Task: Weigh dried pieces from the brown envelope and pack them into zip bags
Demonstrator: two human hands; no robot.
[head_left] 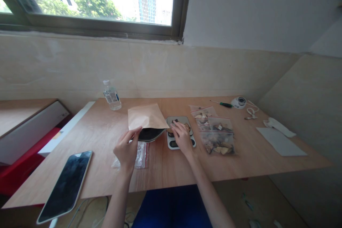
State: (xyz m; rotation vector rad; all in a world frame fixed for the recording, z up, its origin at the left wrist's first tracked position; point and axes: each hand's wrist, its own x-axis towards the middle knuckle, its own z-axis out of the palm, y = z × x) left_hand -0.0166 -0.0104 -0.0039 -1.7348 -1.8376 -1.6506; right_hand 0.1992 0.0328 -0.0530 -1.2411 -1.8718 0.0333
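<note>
My left hand [128, 146] pinches the near rim of a brown kraft paper bag [146, 115], whose dark mouth gapes toward me. Just right of the bag is a white kitchen scale [171, 145] with a metal top. Brown dried pieces [187, 127], which look like dried mushroom slices, lie on the scale. Over them, my right hand [182, 136] has its fingers bent and closed around a dried piece; the hand partly hides the pile and display. Clear zip bags [219, 139] of similar dried pieces lie right of the scale.
Flat clear zip bags [141, 155] lie below the paper bag. A clear bottle [112, 95] stands at the back left, a large phone [66, 185] at the front left. Toward the right are a screwdriver [226, 104], a white camera [238, 102] with cable and a white sheet [280, 141].
</note>
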